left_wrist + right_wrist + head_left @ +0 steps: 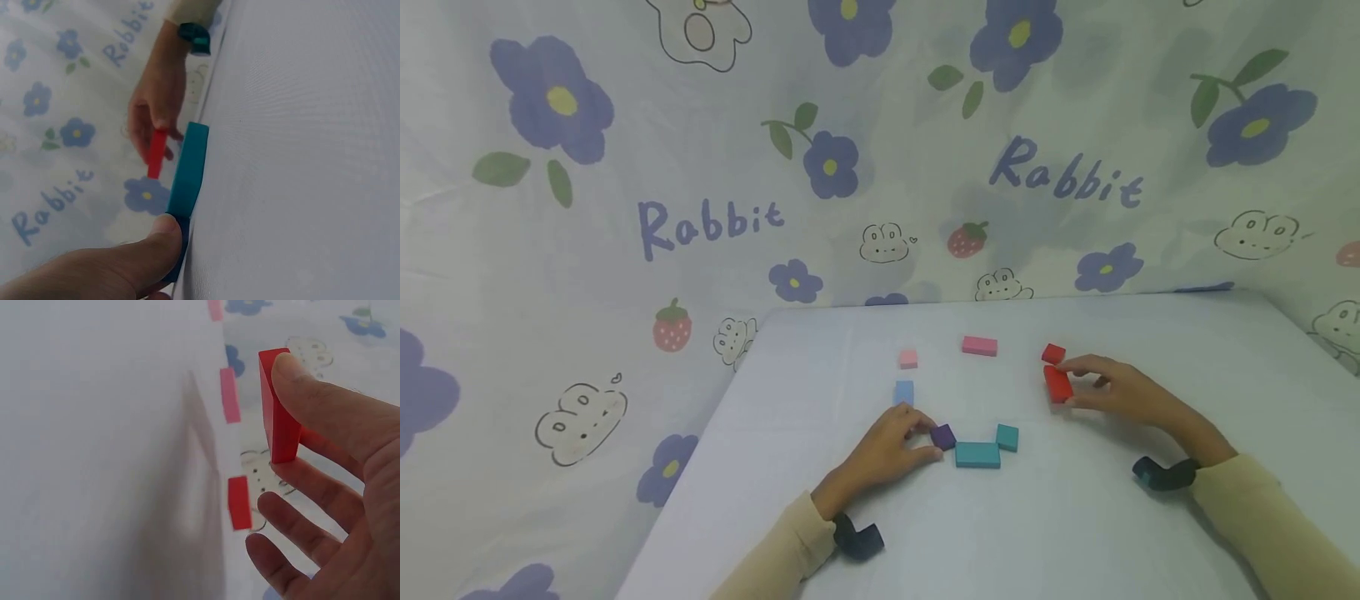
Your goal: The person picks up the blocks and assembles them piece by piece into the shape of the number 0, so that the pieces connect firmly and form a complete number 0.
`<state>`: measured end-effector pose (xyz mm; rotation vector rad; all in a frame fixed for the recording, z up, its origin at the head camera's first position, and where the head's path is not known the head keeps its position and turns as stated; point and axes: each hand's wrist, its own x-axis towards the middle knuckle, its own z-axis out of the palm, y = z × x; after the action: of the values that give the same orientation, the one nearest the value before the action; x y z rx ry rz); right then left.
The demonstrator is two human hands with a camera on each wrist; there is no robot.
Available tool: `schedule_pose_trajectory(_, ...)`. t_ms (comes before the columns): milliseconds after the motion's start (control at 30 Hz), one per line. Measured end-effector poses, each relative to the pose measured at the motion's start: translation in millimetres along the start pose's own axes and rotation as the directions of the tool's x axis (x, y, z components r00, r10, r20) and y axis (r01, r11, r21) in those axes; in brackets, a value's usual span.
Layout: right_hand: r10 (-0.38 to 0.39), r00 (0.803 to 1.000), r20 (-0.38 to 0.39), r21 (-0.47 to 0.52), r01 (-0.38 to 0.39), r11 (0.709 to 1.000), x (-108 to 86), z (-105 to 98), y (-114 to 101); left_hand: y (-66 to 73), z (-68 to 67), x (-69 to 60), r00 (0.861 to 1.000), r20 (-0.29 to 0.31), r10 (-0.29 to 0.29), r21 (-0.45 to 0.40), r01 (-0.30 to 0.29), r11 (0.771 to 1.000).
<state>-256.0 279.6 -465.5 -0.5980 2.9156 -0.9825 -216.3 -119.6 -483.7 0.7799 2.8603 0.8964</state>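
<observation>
My right hand [1123,390] pinches a long red block [1058,384] between thumb and fingers. In the right wrist view the block is held off the table, its other fingers spread loosely. A small red block [1054,353] lies just beyond it. My left hand [887,443] pinches a small dark purple block [943,437] with thumb and finger, low at the table. That block meets the left end of a long teal block [977,455]. Touching the teal block's far right corner is a small teal block [1007,437]. Beyond the left hand lies a light blue block [905,392].
Farther back on the white table [1075,525] lie a small pale pink block [908,359] and a longer pink block [980,346]. A flower-and-rabbit printed cloth [880,167] hangs behind and along the left side. Each wrist wears a dark band.
</observation>
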Motion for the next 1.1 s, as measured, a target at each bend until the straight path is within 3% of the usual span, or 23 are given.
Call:
schedule_pose_trajectory(233,-0.061,0.998,-0.019,0.008,0.061,0.998,4.5,0.8,-20.9,-2.1,0.4,0.0,1.000,-0.006,0.012,-0.004,-0.012,1.000)
schedule_pose_trajectory(400,-0.103,0.995,-0.007,0.078,0.103,0.992,11.4,8.5,-26.5,-2.0,-0.6,-1.5,1.000,-0.001,-0.001,-0.006,0.001,1.000)
schedule_pose_trajectory(633,-0.101,0.995,0.015,0.190,0.096,0.977,17.2,18.8,-32.1,0.0,-0.2,0.0,1.000,0.006,-0.013,-0.012,0.013,1.000)
schedule_pose_trajectory(833,-0.091,0.995,0.045,0.201,0.080,0.976,17.7,31.8,-34.7,0.6,-0.3,0.0,1.000,0.004,-0.012,-0.013,0.012,1.000)
schedule_pose_trajectory(1100,-0.144,0.988,0.063,0.226,0.126,0.966,20.7,41.7,-39.2,1.1,-1.8,-1.0,1.000,0.003,-0.015,-0.014,0.015,1.000)
